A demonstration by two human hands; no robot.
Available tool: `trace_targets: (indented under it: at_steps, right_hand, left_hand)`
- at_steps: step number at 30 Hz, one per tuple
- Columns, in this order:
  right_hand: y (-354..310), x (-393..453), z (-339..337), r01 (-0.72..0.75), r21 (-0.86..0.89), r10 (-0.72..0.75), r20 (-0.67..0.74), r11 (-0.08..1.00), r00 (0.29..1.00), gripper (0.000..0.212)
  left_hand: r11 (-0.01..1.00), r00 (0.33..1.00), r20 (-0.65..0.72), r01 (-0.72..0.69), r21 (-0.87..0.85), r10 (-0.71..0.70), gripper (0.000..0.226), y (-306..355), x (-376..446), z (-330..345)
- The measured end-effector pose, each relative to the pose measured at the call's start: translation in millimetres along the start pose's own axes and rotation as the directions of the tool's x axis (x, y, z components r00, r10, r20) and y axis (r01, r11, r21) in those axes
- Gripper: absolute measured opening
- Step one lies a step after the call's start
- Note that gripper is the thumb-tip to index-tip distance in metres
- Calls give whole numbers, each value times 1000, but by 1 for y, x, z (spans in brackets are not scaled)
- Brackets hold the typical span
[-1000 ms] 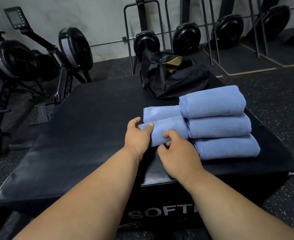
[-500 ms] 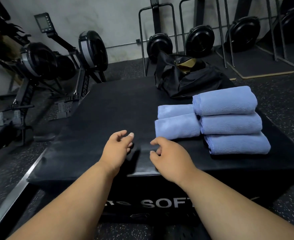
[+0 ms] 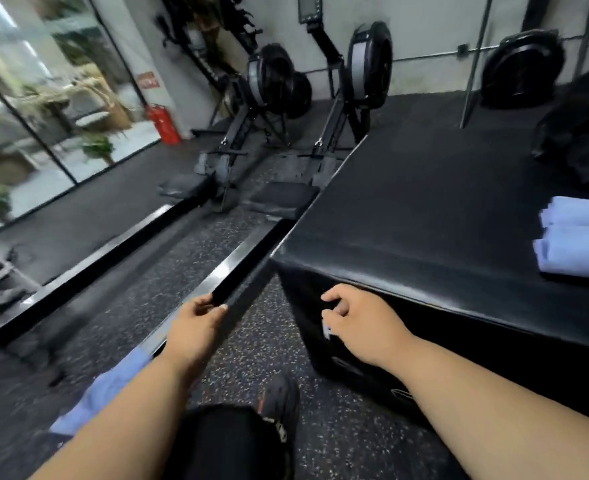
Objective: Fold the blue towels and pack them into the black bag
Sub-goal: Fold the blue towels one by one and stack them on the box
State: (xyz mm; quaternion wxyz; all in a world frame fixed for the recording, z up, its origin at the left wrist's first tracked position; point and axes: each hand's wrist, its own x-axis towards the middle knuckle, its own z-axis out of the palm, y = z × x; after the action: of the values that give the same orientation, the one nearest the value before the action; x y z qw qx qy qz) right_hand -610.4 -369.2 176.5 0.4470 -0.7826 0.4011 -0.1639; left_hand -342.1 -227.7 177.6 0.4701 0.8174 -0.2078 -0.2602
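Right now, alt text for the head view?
Both bare hands, left hand and right hand, hang empty and loosely curled in front of a black padded box. Folded blue towels lie at the box's right edge beside a black bag; another blue towel lies on the floor.

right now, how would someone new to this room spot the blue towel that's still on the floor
Start at the big black box on the right, then drop to the speckled floor left of it. The loose towel lies at the bottom left, partly hidden by the left forearm, beside a long black rail. Unlike the folded towels on the box, it is spread out and down low.
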Motion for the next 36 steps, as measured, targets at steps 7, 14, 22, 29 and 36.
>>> trace_targets:
  at_steps: [7, 14, 22, 29, 36]
  right_hand:
    - [-50, 42, 131, -17, 4, 16, 245, 1000, 969, 18]
    - [-86, 104, 250, -19, 0, 17, 389, 1000, 921, 16]
    - [-110, 146, 324, 5, -43, 18, 522, 999, 853, 16]
    - [-115, 149, 330, 3, -45, 22, 552, 999, 834, 18]
    - [-126, 128, 305, -13, -28, 25, 490, 1000, 871, 18]
  left_hand:
    - [895, 929, -264, 333, 298, -258, 66, -149, 17, -152]
    - [789, 825, -174, 565, 240, -538, 95, -344, 100, -226]
    - [794, 781, -159, 606, -46, -604, 82, -384, 156, -242]
    - [777, 763, -223, 628, 37, -607, 72, -435, 202, -244]
    - [884, 810, -371, 461, -80, -455, 20, -302, 126, -250]
